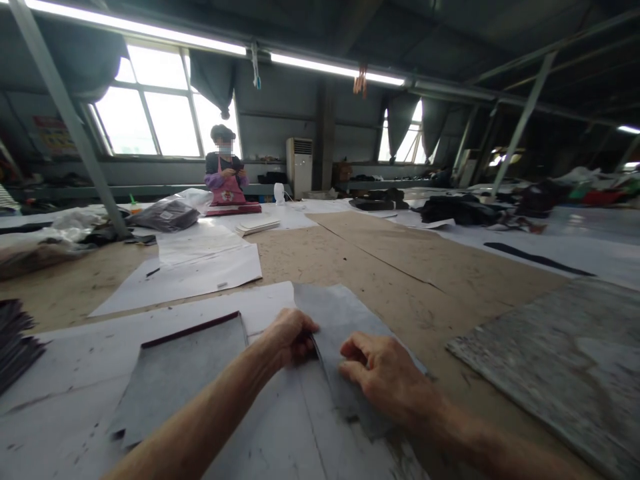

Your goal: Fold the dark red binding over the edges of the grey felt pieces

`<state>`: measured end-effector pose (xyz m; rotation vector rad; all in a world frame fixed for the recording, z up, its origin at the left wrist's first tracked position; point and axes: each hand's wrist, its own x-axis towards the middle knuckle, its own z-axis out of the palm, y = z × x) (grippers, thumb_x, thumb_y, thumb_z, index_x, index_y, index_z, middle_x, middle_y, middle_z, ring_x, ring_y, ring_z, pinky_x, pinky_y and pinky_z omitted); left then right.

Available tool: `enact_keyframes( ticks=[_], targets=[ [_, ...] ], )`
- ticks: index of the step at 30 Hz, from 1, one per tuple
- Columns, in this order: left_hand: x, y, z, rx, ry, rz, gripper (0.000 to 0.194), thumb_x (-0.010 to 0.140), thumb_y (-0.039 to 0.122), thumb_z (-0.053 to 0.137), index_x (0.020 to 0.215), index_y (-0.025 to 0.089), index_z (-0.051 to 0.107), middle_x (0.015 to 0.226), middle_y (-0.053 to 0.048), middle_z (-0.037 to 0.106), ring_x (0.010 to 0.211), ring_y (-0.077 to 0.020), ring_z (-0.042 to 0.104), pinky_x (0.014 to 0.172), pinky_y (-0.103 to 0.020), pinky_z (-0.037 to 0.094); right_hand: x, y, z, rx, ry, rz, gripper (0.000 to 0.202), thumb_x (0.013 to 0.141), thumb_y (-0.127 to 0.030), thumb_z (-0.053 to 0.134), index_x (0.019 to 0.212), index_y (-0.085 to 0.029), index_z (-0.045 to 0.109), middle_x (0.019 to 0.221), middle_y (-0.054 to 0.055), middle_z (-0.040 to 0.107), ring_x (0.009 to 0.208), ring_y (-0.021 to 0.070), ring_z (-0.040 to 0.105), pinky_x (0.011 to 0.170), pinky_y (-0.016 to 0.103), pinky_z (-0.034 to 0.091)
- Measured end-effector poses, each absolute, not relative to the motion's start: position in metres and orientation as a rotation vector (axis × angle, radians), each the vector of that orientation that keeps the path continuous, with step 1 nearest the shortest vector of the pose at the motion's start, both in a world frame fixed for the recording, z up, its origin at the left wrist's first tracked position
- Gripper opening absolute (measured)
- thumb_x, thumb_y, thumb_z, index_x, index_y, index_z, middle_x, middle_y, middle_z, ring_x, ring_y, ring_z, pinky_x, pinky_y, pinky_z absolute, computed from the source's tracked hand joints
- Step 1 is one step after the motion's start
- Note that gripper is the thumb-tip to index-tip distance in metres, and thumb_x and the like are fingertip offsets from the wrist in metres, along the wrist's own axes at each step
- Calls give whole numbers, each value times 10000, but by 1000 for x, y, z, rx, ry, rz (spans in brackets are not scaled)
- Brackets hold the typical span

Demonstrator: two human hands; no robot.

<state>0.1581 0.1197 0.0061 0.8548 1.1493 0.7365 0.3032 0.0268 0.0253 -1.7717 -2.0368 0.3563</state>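
My left hand (293, 337) is closed, pinching the left edge of a grey fabric piece (333, 310) that lies on the white paper and brown board. Over the same piece, my right hand (385, 373) is curved, with a gap between thumb and forefinger and nothing visible in it; its other fingers are partly hidden. To the left of my left forearm lies another grey fabric panel (193, 360) with a dark maroon strip along its far edge. My forearm covers part of that panel's right side.
A stack of dark fabric pieces (17, 343) sits at the left edge. A mottled grey slab (560, 353) lies at the right. White paper sheets (200, 283) cover the table beyond. Across it stands a person in a pink apron (227, 190). A slanted post (70, 120) rises at left.
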Motion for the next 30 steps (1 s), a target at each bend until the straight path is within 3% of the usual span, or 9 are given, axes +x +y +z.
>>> enact_keyframes(
  ticks=[8, 16, 20, 23, 26, 30],
  targets=[
    [132, 89, 12, 1144, 1336, 702, 207, 868, 279, 529, 973, 104, 559, 897, -44, 588, 733, -125, 581, 636, -278, 512, 295, 21, 11, -1824, -2003, 401, 119, 677, -295, 637, 729, -207, 577, 791, -14, 620, 687, 122, 538, 589, 228, 322],
    [112, 87, 27, 1307, 1567, 1043, 269, 861, 296, 528, 1074, 130, 526, 1013, -64, 568, 837, -161, 571, 711, -327, 495, 291, 20, 5, -1817, -2081, 274, 58, 779, -241, 567, 739, -205, 589, 810, -3, 627, 746, 127, 561, 645, 230, 353],
    [110, 53, 26, 1548, 1584, 1086, 182, 729, 208, 617, 902, 152, 620, 810, -18, 615, 676, -132, 540, 611, -242, 424, 288, 25, 0, -1763, -2201, 213, 97, 843, -199, 505, 811, -166, 590, 855, 27, 612, 848, 148, 558, 739, 264, 397],
    [114, 24, 14, 1760, 1514, 1015, 111, 707, 157, 577, 796, 166, 642, 694, -1, 602, 555, -114, 487, 567, -236, 391, 287, 31, -4, -1753, -2267, 194, 140, 872, -245, 495, 873, -134, 580, 898, 34, 596, 876, 155, 555, 795, 342, 432],
    [115, 8, 0, 1977, 1396, 978, 204, 711, 113, 523, 857, 182, 648, 809, -19, 614, 593, -120, 509, 620, -241, 410, 287, 35, -4, -1774, -2280, 199, 203, 873, -315, 505, 916, -130, 577, 916, 36, 593, 855, 151, 567, 788, 359, 455],
    [112, 11, -12, 2181, 1281, 937, 362, 727, 90, 474, 1023, 234, 626, 1065, -34, 588, 809, -153, 580, 754, -233, 439, 289, 34, 0, -1766, -2256, 212, 218, 895, -321, 459, 907, -130, 563, 862, 25, 588, 780, 132, 566, 746, 333, 456]
  ],
)
